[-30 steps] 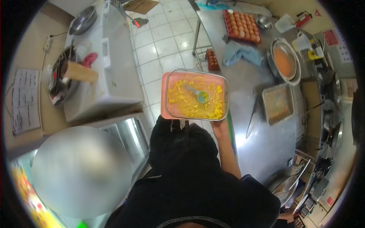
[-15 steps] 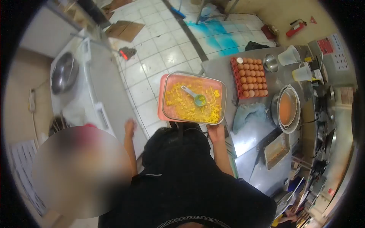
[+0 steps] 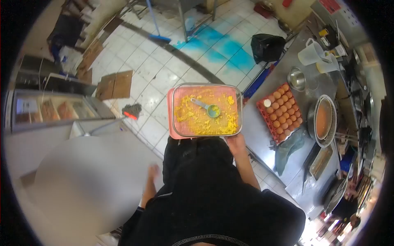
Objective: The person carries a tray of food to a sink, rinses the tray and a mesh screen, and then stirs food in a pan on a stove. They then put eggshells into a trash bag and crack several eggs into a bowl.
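Note:
My right hand [image 3: 235, 143] grips the near right corner of a wire-mesh tray [image 3: 241, 110], its fingers mostly hidden beneath. A pink tray or board [image 3: 170, 123] lies directly under the mesh. Yellow crumbly bits [image 3: 217, 128] are scattered over the mesh, thickest along the near and right sides. Among them rests a measuring cup [image 3: 213, 110] with a pale handle and some yellow bits inside. Down at my left side hangs my left hand [image 3: 153, 171], away from the tray and blurred, so its fingers cannot be made out.
On the metal counter at right are an egg tray [image 3: 280, 112], a steel bowl [image 3: 296, 78], plastic jugs [image 3: 310, 52] and a basin of orange liquid [image 3: 323, 121]. A mop [image 3: 131, 112], cardboard [image 3: 115, 85], a broom [image 3: 159, 37] and a black bag [image 3: 266, 47] are on the floor. Blue liquid marks the tiles.
The view has turned leftward, bringing in a glass-fronted display case and more floor. The mesh tray stays in my right hand, slightly lower. My left hand has moved lower and further right in view.

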Tool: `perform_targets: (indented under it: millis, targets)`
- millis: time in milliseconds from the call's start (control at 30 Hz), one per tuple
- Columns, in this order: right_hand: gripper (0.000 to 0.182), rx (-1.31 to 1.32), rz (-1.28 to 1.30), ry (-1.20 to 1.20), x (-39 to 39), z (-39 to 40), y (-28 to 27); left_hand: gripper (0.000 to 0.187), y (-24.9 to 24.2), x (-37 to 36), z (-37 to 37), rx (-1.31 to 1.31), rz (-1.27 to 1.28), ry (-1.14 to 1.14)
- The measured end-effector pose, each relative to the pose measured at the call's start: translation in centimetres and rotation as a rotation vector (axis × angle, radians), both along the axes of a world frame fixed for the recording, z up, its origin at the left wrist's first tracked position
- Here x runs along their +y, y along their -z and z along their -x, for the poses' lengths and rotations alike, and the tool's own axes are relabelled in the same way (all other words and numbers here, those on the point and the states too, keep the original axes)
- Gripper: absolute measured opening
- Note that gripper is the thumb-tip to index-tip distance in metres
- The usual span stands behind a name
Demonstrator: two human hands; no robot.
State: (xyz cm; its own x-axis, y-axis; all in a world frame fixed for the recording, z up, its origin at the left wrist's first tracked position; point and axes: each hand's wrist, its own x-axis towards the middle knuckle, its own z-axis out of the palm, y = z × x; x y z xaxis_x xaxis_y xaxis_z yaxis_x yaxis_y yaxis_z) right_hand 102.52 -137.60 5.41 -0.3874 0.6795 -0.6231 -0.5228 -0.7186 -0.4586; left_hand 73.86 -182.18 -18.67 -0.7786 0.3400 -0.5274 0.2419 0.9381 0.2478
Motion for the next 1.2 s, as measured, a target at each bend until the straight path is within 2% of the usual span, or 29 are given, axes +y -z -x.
perform_targets:
  millis: [33,67,100,200,233,367,400,500,567,633,700,733,767,833,900,967,1033,1100,1133,1167,1200]
  targets:
    - [0.036,-0.017,0.018,0.025,1.0,2.7,-0.5,0.047,2.6,-3.6,-2.3,-0.331,0.04,-0.035]
    - [0.036,-0.016,0.023,0.063,1.6,5.3,-0.9,0.046,1.4,-4.5,-3.2,-0.586,0.028,-0.179]
    - [0.036,-0.009,0.032,0.103,2.1,7.9,-1.4,0.045,-0.1,-4.1,-2.2,-0.71,0.019,-0.316]
    - [0.035,0.007,0.021,0.185,3.8,13.3,-3.5,0.043,-2.9,-2.2,3.2,-0.843,0.043,-0.483]
    - [0.035,0.002,0.032,0.212,4.8,12.2,-5.0,0.042,-4.5,-0.5,5.4,-0.84,0.054,-0.499]
    - [0.034,0.024,0.028,0.356,10.1,15.6,-1.1,0.039,-4.2,8.2,19.5,-0.759,0.057,-0.536]
    - [0.034,0.027,0.079,0.421,11.2,16.8,-1.0,0.039,-3.4,11.7,24.0,-0.719,0.028,-0.523]
    - [0.034,0.009,-0.046,0.484,12.6,18.4,-0.1,0.037,-0.4,25.8,38.5,-0.556,-0.124,-0.399]
    - [0.036,-0.412,-0.334,0.254,13.9,18.9,2.7,0.036,-0.9,39.6,48.0,-0.423,-0.24,-0.25]
    - [0.036,-0.369,-0.325,0.304,16.5,20.6,1.4,0.035,-4.8,55.2,56.1,-0.258,-0.359,-0.06]
    - [0.037,-0.323,-0.267,0.376,19.2,22.1,0.9,0.035,-13.3,69.6,60.0,-0.078,-0.498,0.157]
    - [0.037,-0.229,-0.179,0.457,22.4,24.9,-1.3,0.036,-20.3,75.7,59.8,0.04,-0.574,0.369]
    - [0.037,-0.135,-0.097,0.543,25.3,26.6,-2.1,0.035,-22.6,80.8,60.3,0.029,-0.769,0.424]
    - [0.038,-0.171,-0.169,0.452,27.6,26.1,1.9,0.036,-31.7,87.7,54.4,-0.174,-0.925,0.421]
    - [0.043,-0.062,-0.152,0.545,32.8,28.2,0.8,0.036,-35.2,91.8,48.6,-0.378,-0.972,0.4]
    - [0.05,0.022,-0.129,0.595,36.3,29.1,-0.2,0.036,-32.8,93.3,44.4,-0.649,-0.898,0.388]
    - [0.051,0.063,-0.073,0.587,40.3,30.3,-0.1,0.037,-32.7,95.7,40.2,-0.752,-0.722,0.442]
    - [0.051,-0.119,-0.162,0.396,43.6,31.4,-0.2,0.036,-27.7,97.3,40.0,-0.633,-0.727,0.589]
    - [0.051,-0.208,-0.227,0.295,46.2,32.0,-0.2,0.035,-28.5,98.5,39.0,-0.61,-0.783,0.587]
    - [0.044,-0.246,-0.234,0.299,46.6,31.0,-1.0,0.035,-30.6,97.5,36.3,-0.582,-0.837,0.59]
    - [0.039,-0.29,-0.239,0.304,48.0,31.5,-0.9,0.034,-30.8,98.0,36.1,-0.551,-0.852,0.533]
